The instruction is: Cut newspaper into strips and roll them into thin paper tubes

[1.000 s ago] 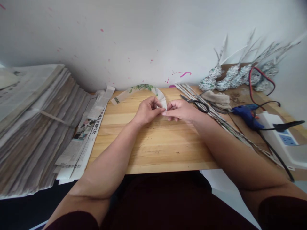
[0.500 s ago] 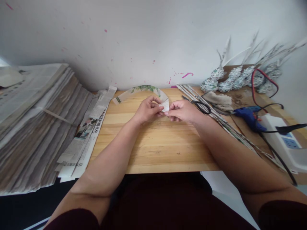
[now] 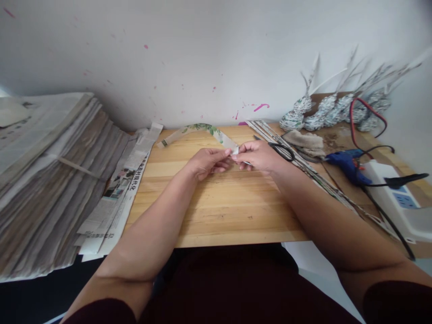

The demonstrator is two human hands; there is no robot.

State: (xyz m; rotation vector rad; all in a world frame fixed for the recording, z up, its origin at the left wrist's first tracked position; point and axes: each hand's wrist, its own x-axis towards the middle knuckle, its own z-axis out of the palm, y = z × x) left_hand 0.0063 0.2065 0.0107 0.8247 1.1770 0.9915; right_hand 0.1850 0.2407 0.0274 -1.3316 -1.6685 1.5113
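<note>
A long newspaper strip (image 3: pixel 202 129) with a green leaf print arches over the wooden table, its far end lying at the left. Its near end is pinched between my two hands. My left hand (image 3: pixel 211 163) is closed, thumb and forefinger on the strip's edge. Close beside it, my right hand (image 3: pixel 251 155) grips the strip's corner, where a thin pale rolled bit shows under the fingers. Just behind my right hand lie black-handled scissors (image 3: pixel 285 151), partly hidden by it.
Left stands a tall bundle of newspapers (image 3: pixel 60 180), with cut newspaper strips (image 3: pixel 118 193) beside it. Rolled paper sticks (image 3: pixel 310 173) lie to the right, near a cloth (image 3: pixel 305 140), a blue glue gun (image 3: pixel 349 166) and a white power strip (image 3: pixel 398 198). Woven paper pieces (image 3: pixel 297 114) stand against the wall.
The strip's near end, folded up broadly between my hands before, is now mostly covered by my fingers. My left hand has flattened and turned over it. My right hand stays nearly in place.
</note>
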